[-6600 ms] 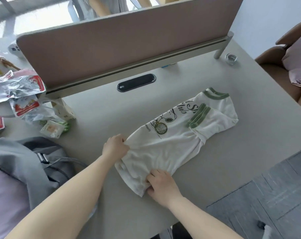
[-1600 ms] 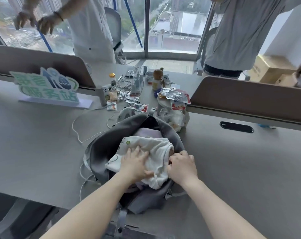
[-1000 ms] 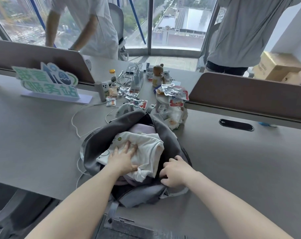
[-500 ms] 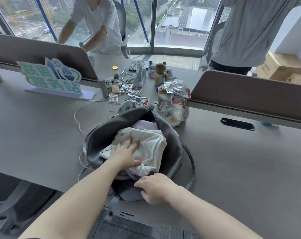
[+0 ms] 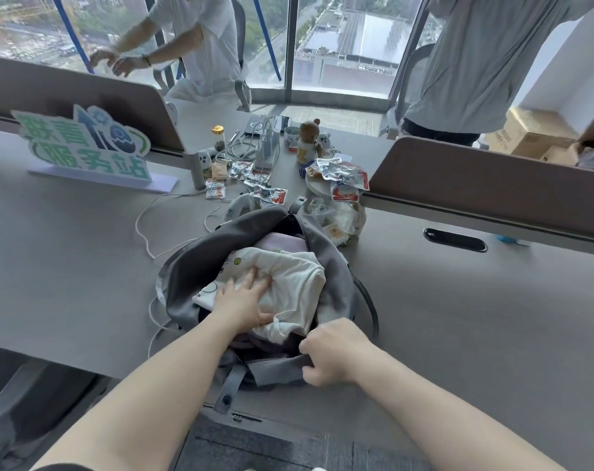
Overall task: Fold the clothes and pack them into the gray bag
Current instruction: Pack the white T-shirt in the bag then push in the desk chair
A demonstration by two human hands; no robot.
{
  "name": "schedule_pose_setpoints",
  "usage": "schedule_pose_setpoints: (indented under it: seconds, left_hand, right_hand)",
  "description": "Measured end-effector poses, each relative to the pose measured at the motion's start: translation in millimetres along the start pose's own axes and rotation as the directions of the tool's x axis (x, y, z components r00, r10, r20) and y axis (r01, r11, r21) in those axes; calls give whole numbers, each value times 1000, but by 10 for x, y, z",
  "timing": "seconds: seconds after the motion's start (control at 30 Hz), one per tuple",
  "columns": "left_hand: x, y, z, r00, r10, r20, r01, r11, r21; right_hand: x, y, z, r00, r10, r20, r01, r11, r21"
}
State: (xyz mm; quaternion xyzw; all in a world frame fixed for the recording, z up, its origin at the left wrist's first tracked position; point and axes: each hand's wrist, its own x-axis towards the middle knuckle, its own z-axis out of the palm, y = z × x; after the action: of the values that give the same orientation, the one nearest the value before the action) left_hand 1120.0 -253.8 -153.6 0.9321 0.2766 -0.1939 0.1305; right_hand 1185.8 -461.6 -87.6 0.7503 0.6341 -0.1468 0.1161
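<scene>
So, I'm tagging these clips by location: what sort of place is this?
Probably a high-rise open-plan office: a long shared desk with brown divider screens, office chairs, and floor-to-ceiling windows overlooking city rooftops.

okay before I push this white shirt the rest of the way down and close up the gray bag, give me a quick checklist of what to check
1. Bag mouth open wide enough: ok. The gray bag gapes around the shirt.
2. Shirt inside the opening: not ok. The white shirt bulges above the rim, its near edge hanging over.
3. Left hand on the shirt: ok, pressing flat on top.
4. Right hand steadying the bag: ok, gripping the near edge.
5. Room underneath: cannot tell. A lilac garment already lies beneath; depth is hidden.
6. White cable clear of the bag: cannot tell, it runs close to the left side.
</scene>
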Motion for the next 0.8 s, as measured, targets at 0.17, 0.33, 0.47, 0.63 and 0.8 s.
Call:
schedule_pose_setpoints:
  seconds: [0.17,0.33,0.47,0.63,0.8]
  left_hand:
    - [-8,201,-85,986,89,-139,-71,989,128]
    - [36,398,-90,951,309,-26,-295,927,233]
    - [78,275,-11,940,327,94,-339,924,176]
    - [32,216,-146,948,302,-96,-317,915,-249]
    - [-101,55,-245,950,53,-307,-111,978,-175]
  right_hand:
    - [-126,369,-180,977,211,-41,-213,976,-51]
    - [-58,445,-212,937,261,-231,-290,951,-104]
    - [-69,475,-200,878,218,-427,-279,957,-85]
    - [23,445,-51,896,209,-391,-239,971,-29]
    - [158,361,-87,903,150,-403,-144,989,46]
